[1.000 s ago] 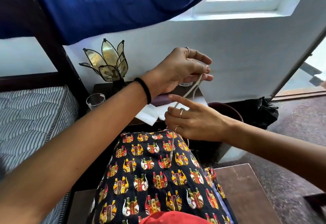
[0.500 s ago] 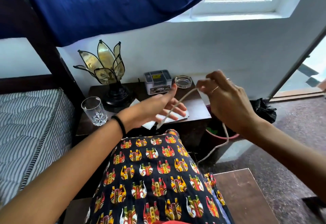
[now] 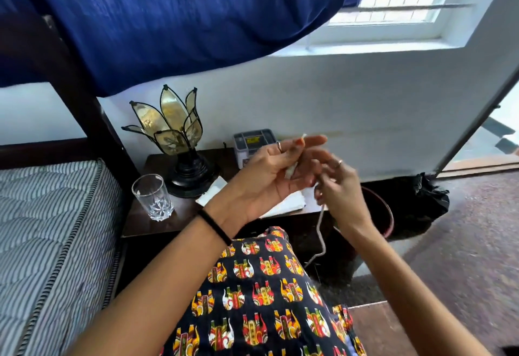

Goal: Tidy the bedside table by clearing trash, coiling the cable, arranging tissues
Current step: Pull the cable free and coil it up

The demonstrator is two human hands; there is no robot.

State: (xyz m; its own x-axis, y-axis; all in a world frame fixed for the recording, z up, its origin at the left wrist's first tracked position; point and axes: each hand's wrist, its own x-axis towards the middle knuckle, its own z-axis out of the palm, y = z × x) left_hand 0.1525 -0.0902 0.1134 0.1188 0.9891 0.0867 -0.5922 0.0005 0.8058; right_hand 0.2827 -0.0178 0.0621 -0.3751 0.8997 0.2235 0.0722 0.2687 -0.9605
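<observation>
My left hand (image 3: 269, 176) is raised palm-up over the dark bedside table (image 3: 146, 223), its thumb and fingers pinching one end of a white cable (image 3: 320, 232). My right hand (image 3: 337, 187) sits just right of it, blurred, fingers closed around the same cable. The cable's slack hangs down from my right hand past the table's front edge toward the floor. White tissues (image 3: 286, 204) lie flat on the table beneath my hands, partly hidden by them.
A petal-shaped lamp (image 3: 171, 136) and an empty glass (image 3: 153, 197) stand on the table's left. A grey box (image 3: 252, 139) sits at the back. A dark red bin (image 3: 379, 209) and black bag (image 3: 424, 204) are on the floor to the right; a striped mattress (image 3: 42, 229) is left.
My left hand rose and turned palm-up with the cable end. My right hand came in close to it, and the hanging slack of cable shortened.
</observation>
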